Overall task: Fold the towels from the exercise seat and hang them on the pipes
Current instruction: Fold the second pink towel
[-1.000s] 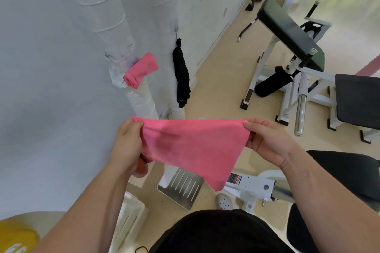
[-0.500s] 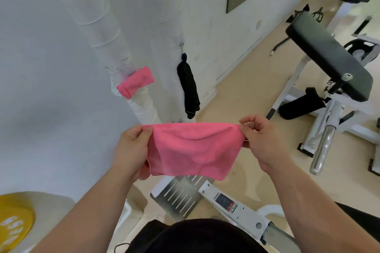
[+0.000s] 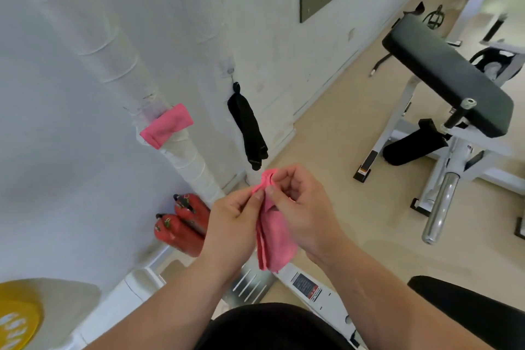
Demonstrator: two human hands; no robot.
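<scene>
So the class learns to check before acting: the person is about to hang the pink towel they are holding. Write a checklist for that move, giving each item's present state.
1. Grip of the left hand on the pink towel: pinching near its top, ok.
2. Grip of the right hand: pinching the top too, ok.
3. Towel doubled over, layers hanging together: ok.
4. Lower edges lined up: cannot tell.
5. Wrapped pipe in view ahead, bare above the hung towel: ok.

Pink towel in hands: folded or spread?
Folded: the pink towel hangs as a narrow doubled strip, left hand and right hand pinching its top together.
</scene>
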